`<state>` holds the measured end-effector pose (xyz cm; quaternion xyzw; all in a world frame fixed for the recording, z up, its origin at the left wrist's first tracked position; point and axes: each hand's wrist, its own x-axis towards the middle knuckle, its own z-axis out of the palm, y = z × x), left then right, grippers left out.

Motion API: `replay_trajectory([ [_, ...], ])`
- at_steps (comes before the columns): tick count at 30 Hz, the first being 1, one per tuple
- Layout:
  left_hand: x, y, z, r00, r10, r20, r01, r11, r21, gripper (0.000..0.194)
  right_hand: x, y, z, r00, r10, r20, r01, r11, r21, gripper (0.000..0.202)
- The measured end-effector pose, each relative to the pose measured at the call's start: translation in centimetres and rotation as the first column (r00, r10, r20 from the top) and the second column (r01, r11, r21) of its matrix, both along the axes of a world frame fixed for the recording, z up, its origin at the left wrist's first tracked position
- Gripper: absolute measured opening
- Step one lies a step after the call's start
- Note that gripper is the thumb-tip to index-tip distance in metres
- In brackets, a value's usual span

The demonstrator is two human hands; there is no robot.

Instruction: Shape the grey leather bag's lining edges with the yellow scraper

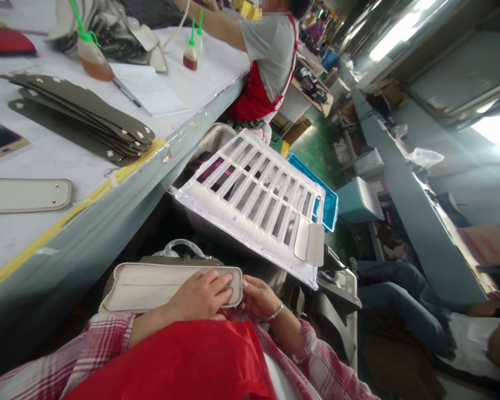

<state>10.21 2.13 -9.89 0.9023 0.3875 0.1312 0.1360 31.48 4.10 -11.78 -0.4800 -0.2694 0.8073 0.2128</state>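
Note:
A bag with a long cream panel [145, 286] facing up lies across my lap. The panel has rounded corners, a raised rim and a line along its middle. Beyond its far edge shows a handle [185, 243] wrapped in clear plastic. My left hand [204, 293] lies over the panel's right part, fingers on the surface and thumb at the near edge, gripping it. At the right end, my right hand [259, 297] pinches the rim between thumb and fingers. What its fingertips hold besides the rim is hidden.
Left, a worktable [150, 130] bears stacked olive pieces [83, 119], a cream strap-shaped piece [25, 195], a phone [2, 139], a notepad [145, 89] and a glue bottle [94, 61]. Ahead, a white slatted rack [233, 222] holds two cream pieces [309, 243]. A co-worker [270, 61] is beyond.

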Motion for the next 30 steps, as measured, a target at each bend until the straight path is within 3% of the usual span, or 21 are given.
replay_trajectory([
  [7, 0.1, 0.2, -0.4, 1.000, -0.020, 0.018, 0.020, 1.000, -0.006, 0.042, -0.7, 1.6, 1.9, 0.937, 0.197, 0.288, -0.216, 0.976, 0.036, 0.047],
  [13, 0.5, 0.4, -0.2, 0.998, -0.050, 0.023, 0.051, 0.997, -0.055, 0.051, -1.5, 1.5, 2.9, 0.882, 0.185, 0.433, -0.241, 0.967, 0.078, 0.046],
  [17, -2.9, -1.2, 1.6, 0.969, -0.058, 0.240, 0.079, 0.994, -0.081, 0.060, -1.8, 0.7, 3.2, 0.815, 0.185, 0.550, -0.282, 0.955, 0.097, 0.036],
  [19, -6.2, -2.9, 2.7, 0.918, 0.159, 0.363, -0.108, 0.982, -0.156, 0.048, -1.8, 0.5, 3.3, 0.777, 0.234, 0.584, -0.351, 0.932, 0.093, 0.034],
  [20, -8.0, -3.7, 3.1, 0.852, 0.334, 0.403, -0.264, 0.939, -0.220, 0.038, -1.8, 0.4, 3.4, 0.760, 0.260, 0.596, -0.386, 0.918, 0.093, 0.034],
  [21, -9.8, -4.5, 3.3, 0.737, 0.527, 0.424, -0.436, 0.849, -0.298, 0.029, -1.9, 0.3, 3.5, 0.746, 0.283, 0.603, -0.419, 0.903, 0.094, 0.035],
  [22, -11.6, -5.2, 3.2, 0.596, 0.691, 0.408, -0.565, 0.723, -0.398, 0.025, -1.9, 0.3, 3.6, 0.740, 0.303, 0.600, -0.443, 0.891, 0.096, 0.037],
  [23, -13.2, -5.7, 2.9, 0.474, 0.802, 0.363, -0.619, 0.597, -0.510, 0.026, -1.9, 0.3, 3.7, 0.742, 0.321, 0.588, -0.459, 0.883, 0.098, 0.038],
  [24, -14.6, -6.0, 2.3, 0.415, 0.856, 0.307, -0.586, 0.510, -0.630, 0.029, -1.8, 0.3, 3.8, 0.749, 0.338, 0.570, -0.469, 0.878, 0.096, 0.039],
  [25, -15.6, -6.1, 1.6, 0.402, 0.878, 0.260, -0.500, 0.449, -0.741, 0.032, -1.8, 0.5, 3.8, 0.756, 0.353, 0.550, -0.475, 0.875, 0.090, 0.039],
  [28, -17.2, -5.6, -0.6, 0.459, 0.860, 0.224, -0.174, 0.334, -0.926, 0.036, -1.7, 1.2, 4.1, 0.769, 0.408, 0.492, -0.481, 0.877, 0.023, 0.038],
  [30, -17.5, -5.0, -1.3, 0.501, 0.840, 0.211, -0.084, 0.289, -0.953, 0.038, -1.6, 1.8, 4.3, 0.771, 0.448, 0.453, -0.489, 0.872, -0.029, 0.038],
])
